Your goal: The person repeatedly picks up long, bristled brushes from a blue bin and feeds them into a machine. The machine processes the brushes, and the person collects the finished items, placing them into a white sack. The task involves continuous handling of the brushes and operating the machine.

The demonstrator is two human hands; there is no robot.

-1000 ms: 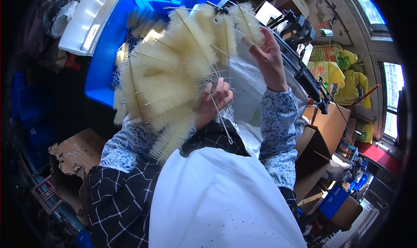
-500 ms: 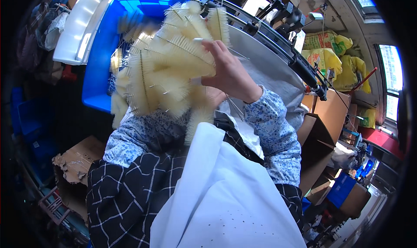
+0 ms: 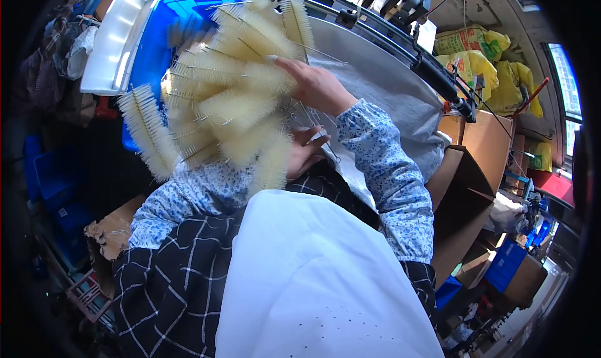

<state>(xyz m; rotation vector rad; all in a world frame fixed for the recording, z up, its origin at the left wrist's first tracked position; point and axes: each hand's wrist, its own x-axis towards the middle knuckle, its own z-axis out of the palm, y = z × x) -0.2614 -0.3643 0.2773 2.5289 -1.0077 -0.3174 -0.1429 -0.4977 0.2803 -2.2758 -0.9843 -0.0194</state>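
A thick bunch of bottle brushes (image 3: 231,110), with cream bristles and twisted wire stems, fans out in front of my body. My left hand (image 3: 303,152) is closed round the wire stems at the bunch's lower right. Part of that hand is behind the bristles. Several looped wire ends stick out beside it. My right hand (image 3: 319,87) lies along the upper right of the bunch, fingers stretched out and touching bristles. One brush (image 3: 149,132) leans out apart from the others at the left, over my left sleeve.
Behind the brushes stands a blue bin (image 3: 145,67), with a white tray (image 3: 119,41) beside it. A metal rail machine (image 3: 400,45) runs across the far right over a grey sheet (image 3: 375,76). An opened cardboard box (image 3: 463,195) is at my right, and yellow sacks (image 3: 482,70) lie behind.
The bunch has tilted and spread, its brushes now pointing more to the left. My right hand has moved slightly left along its top. The left hand now shows more, with wire ends exposed.
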